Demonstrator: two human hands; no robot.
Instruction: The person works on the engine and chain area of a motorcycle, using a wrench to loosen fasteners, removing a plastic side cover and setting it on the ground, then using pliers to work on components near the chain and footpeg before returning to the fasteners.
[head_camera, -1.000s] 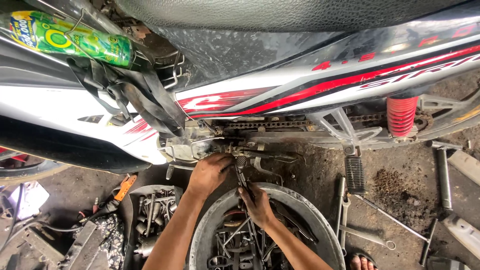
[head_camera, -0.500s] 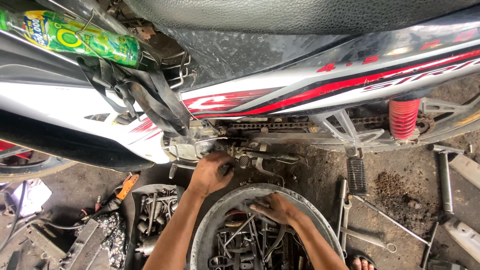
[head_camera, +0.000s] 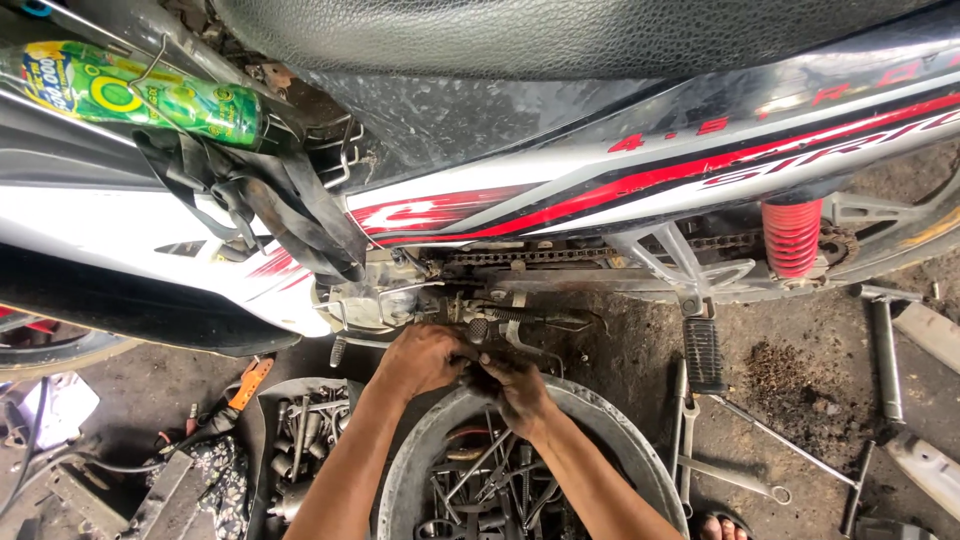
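A white, red and black motorcycle (head_camera: 600, 190) stands side-on above me, its drive chain (head_camera: 520, 255) exposed. My left hand (head_camera: 420, 360) is curled on a metal part just under the engine (head_camera: 370, 300). My right hand (head_camera: 515, 385) is pressed against the left one, fingers closed on a small dark tool (head_camera: 476, 378) between them. Both hands hover over the far rim of a round metal basin (head_camera: 415, 455) filled with wrenches and other tools (head_camera: 490, 485). What the fingers touch is mostly hidden.
A green bottle (head_camera: 150, 95) hangs from the frame at upper left beside black rubber straps (head_camera: 270, 215). A red shock absorber (head_camera: 790, 235) and a footpeg (head_camera: 702, 355) sit to the right. Loose wrenches (head_camera: 750, 480) lie on the dirty ground. A tray of sockets (head_camera: 300, 430) is on the left.
My right hand went down into the basin of tools, then came back up to the spot under the engine beside my left hand. The left hand stayed in place.
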